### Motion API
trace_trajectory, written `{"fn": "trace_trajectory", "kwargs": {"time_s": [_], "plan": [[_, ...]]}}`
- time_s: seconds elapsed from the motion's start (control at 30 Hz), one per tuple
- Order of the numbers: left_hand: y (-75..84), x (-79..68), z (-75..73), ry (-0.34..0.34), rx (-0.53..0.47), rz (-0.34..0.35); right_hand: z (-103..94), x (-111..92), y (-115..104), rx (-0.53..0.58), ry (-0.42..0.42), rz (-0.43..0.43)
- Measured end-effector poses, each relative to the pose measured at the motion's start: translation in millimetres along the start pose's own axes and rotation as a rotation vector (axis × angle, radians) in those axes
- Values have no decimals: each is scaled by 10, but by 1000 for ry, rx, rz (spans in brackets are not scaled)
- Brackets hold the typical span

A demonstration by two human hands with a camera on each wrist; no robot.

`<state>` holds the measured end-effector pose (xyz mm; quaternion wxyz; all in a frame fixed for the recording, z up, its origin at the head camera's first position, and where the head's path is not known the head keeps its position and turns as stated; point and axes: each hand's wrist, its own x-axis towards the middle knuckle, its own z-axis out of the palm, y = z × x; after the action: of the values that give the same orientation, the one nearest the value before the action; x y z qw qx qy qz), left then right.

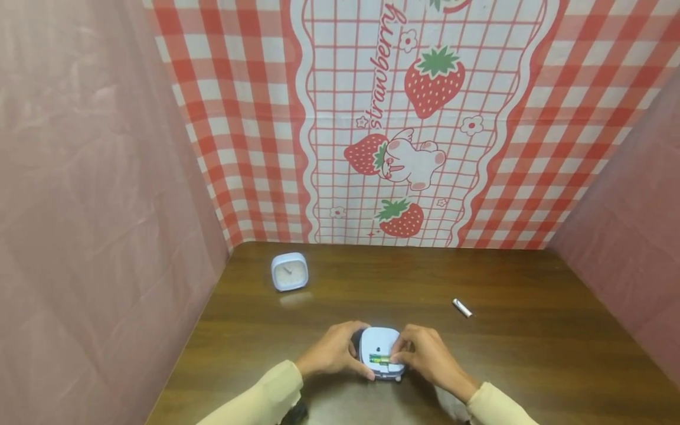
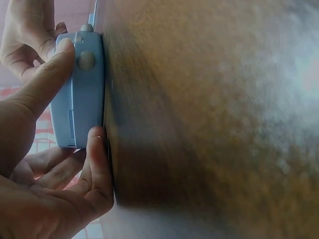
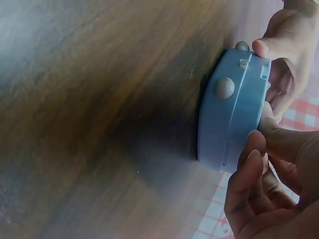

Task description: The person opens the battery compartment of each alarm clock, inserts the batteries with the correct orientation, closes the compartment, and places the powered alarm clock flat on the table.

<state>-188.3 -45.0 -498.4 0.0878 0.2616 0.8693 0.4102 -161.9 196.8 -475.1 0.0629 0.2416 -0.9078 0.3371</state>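
Observation:
A pale blue alarm clock (image 1: 379, 339) lies face down on the table, its back up and a battery slot uncovered. In that slot sits a green and yellow battery (image 1: 378, 358). My left hand (image 1: 336, 348) grips the clock's left side, with the thumb along the near edge, where round grey feet (image 2: 86, 60) show in the left wrist view. My right hand (image 1: 425, 353) has curled fingers and pinches at the right end of the battery; the fingertips partly hide it. The right wrist view shows the clock's side (image 3: 234, 114), but not the slot.
A second pale clock (image 1: 290, 272) stands upright at the back left of the brown wooden table (image 1: 372, 283). To the right lies a small white cylinder (image 1: 462, 308), seemingly a battery. A checked strawberry cloth (image 1: 350, 88) hangs behind, and pink cloth (image 1: 106, 177) hangs at both sides.

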Motion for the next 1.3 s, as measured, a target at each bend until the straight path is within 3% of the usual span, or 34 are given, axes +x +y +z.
{"fn": "trace_trajectory", "kwargs": {"time_s": [0.53,1.3], "plan": [[1,-22,-20,-15,-15,-5,-7,-57,49,78,8,150],[-42,-36,-5,-2,-14,20,-111,-142,166,135,-20,203]]}}
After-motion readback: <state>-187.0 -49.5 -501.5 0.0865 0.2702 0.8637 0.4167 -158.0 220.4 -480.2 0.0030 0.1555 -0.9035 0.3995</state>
